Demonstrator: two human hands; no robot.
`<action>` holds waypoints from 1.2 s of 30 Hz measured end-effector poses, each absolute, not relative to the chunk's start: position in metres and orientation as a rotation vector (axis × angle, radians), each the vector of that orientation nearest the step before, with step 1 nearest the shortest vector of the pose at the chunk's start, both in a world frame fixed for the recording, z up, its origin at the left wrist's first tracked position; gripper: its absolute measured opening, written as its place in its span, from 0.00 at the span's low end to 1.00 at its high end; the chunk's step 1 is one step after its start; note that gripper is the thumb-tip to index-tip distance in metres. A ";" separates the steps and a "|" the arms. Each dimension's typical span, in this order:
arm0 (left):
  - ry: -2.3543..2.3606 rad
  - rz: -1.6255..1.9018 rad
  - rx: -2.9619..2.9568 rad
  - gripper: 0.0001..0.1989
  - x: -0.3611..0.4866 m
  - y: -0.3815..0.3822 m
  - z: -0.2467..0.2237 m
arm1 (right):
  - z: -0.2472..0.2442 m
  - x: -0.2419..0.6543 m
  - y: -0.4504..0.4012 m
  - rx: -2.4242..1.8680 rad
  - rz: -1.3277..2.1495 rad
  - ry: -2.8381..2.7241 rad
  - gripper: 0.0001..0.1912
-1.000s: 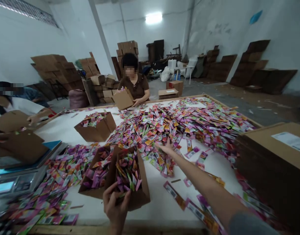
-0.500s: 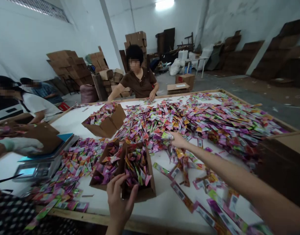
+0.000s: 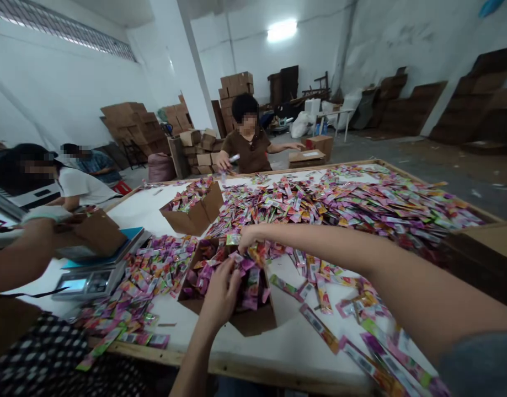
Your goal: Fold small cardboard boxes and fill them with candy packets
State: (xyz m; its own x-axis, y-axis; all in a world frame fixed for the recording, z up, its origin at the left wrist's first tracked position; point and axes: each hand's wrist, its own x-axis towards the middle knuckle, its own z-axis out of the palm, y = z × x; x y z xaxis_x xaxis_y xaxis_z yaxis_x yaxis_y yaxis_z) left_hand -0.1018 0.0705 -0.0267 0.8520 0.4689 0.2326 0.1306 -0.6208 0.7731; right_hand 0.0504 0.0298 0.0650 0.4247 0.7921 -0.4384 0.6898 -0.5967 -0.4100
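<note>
A divided cardboard box [image 3: 253, 324] full of small, colourful printed sachets stands in front of me on the white table. My right hand [image 3: 250, 238] reaches across to its far side, fingers closed and pointing down. A green-and-pink sachet [image 3: 233, 239] sticks out beside those fingers; the rest of the grip is partly hidden. Over the middle of the same box, my left hand [image 3: 220, 291] rests its loosely curled fingers on the sachets, thumb apart. Pink sachets [image 3: 250, 281] fill the near right part of the box.
A large sachet heap [image 3: 361, 207] covers the table's far right. Another filled box [image 3: 193, 216] stands behind mine. On the left, a gloved co-worker's hand holds a box [image 3: 94, 234] on a digital scale [image 3: 85, 284]. Another co-worker [image 3: 249, 146] stands across the wooden-edged table.
My right hand has moved left from the heap to the box with sachets. My left hand has shifted from the near rim onto the contents. The co-worker opposite has raised a hand holding something.
</note>
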 end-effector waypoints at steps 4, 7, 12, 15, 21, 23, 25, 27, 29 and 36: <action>0.378 0.330 2.489 0.14 -0.105 0.056 -0.016 | 0.060 0.048 0.009 -2.617 0.912 -1.222 0.45; 0.539 0.563 2.446 0.19 -0.117 0.059 -0.008 | 0.071 0.060 -0.013 -2.491 0.948 -1.531 0.33; 0.432 0.475 2.622 0.25 -0.117 0.072 0.000 | 0.047 0.073 -0.026 -2.353 0.392 -2.070 0.37; 0.378 -0.084 2.854 0.35 -0.098 0.065 -0.003 | 0.006 0.055 -0.019 -2.607 0.401 -2.064 0.28; 0.481 -0.502 3.113 0.25 -0.071 0.038 -0.017 | -0.017 0.025 0.002 -2.809 0.298 -2.017 0.07; 0.438 -0.401 3.069 0.24 -0.079 0.039 -0.015 | -0.002 0.035 -0.006 -2.730 0.332 -2.015 0.09; 0.341 -0.163 2.968 0.22 -0.095 0.051 -0.010 | 0.007 0.050 -0.030 -2.494 0.310 -1.889 0.15; 0.377 0.147 2.871 0.20 -0.114 0.070 -0.006 | -0.002 0.058 -0.067 -2.200 0.238 -1.596 0.24; 0.511 0.383 2.807 0.21 -0.128 0.093 -0.005 | -0.033 0.051 -0.104 -2.031 0.286 -1.310 0.38; 0.526 -0.070 2.895 0.12 -0.124 0.137 -0.013 | -0.166 -0.035 -0.116 -1.737 0.704 -0.868 0.73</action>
State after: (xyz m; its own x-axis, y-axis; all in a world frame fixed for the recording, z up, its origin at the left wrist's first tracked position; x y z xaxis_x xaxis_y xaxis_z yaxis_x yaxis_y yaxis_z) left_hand -0.1243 0.1371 -0.0132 0.9355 0.3437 -0.0815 0.3531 -0.9171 0.1854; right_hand -0.0351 -0.1164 -0.1663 0.5681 0.8213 -0.0526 0.2213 -0.2140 -0.9515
